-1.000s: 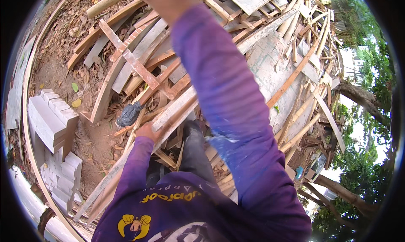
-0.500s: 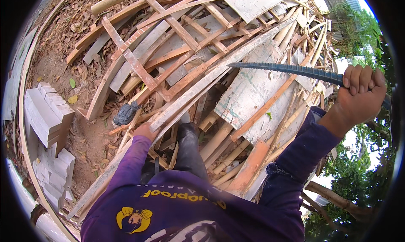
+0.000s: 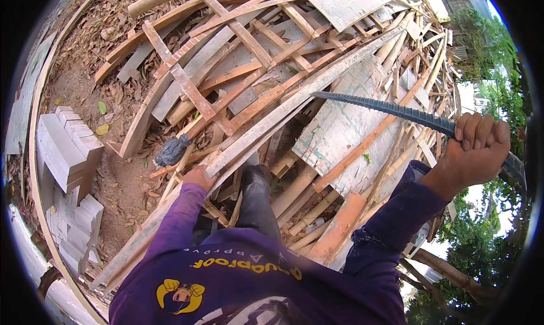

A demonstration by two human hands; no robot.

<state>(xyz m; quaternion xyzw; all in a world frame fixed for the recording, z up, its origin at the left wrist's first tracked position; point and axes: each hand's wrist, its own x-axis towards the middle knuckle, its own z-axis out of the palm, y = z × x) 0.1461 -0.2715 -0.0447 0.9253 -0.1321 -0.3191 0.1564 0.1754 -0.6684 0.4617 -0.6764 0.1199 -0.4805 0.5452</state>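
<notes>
My right hand (image 3: 476, 149) is wrapped round a dark, ribbed steel reinforcing bar (image 3: 391, 109) on the right. From the fist the bar runs leftward to a narrowed tip at the edge of a long, whitish wooden plank (image 3: 266, 126). Whether the tip is wedged in or only lies against the wood, I cannot tell. On the left, my left hand (image 3: 199, 179) is closed over the near end of that plank, its fingers partly hidden. A second length of timber lies close along the plank's lower side.
Frames of nailed battens (image 3: 246, 44), a weathered board (image 3: 340, 132) and bamboo poles (image 3: 297, 189) make up a loose heap. Grey blocks (image 3: 62, 149) are stacked at left, near a black plastic bag (image 3: 173, 150). My leg (image 3: 258, 197) stands among the timber. Trees (image 3: 481, 228) fill the right side.
My right hand has come down and slightly left, lowering the held end of the bar. The tip stays by the plank's edge. My left hand keeps its place on the wood.
</notes>
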